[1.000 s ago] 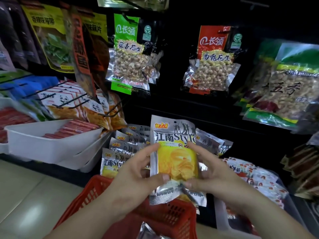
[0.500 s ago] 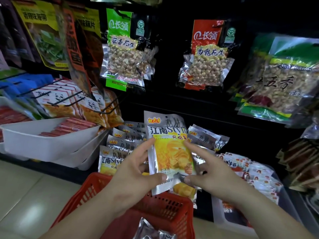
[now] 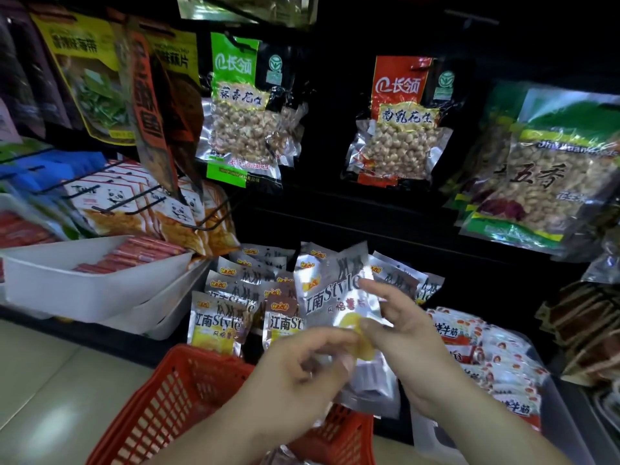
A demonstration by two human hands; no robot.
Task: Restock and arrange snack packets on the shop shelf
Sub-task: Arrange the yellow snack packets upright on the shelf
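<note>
Both hands meet at a shiny silver snack packet with a yellow chip picture (image 3: 335, 293), held tilted above the red plastic mesh basket (image 3: 174, 397). The right hand (image 3: 402, 333) has its fingers closed on the packet's right edge. The blurred left hand (image 3: 302, 364) curls at the lower edge; its grip cannot be told. Matching silver packets (image 3: 218, 317) stand in rows on the dark shelf just behind.

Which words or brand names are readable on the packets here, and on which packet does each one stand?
"江南Style": silver packet held in the right hand, and on the shelf packets behind the red basket.
"长颈": green peanut bag and red peanut bag.
"南乳花生": red bag's yellow label.
"五香": large bag at the right.
Left hand is blurred; other print is too small or blurred to read.
</note>
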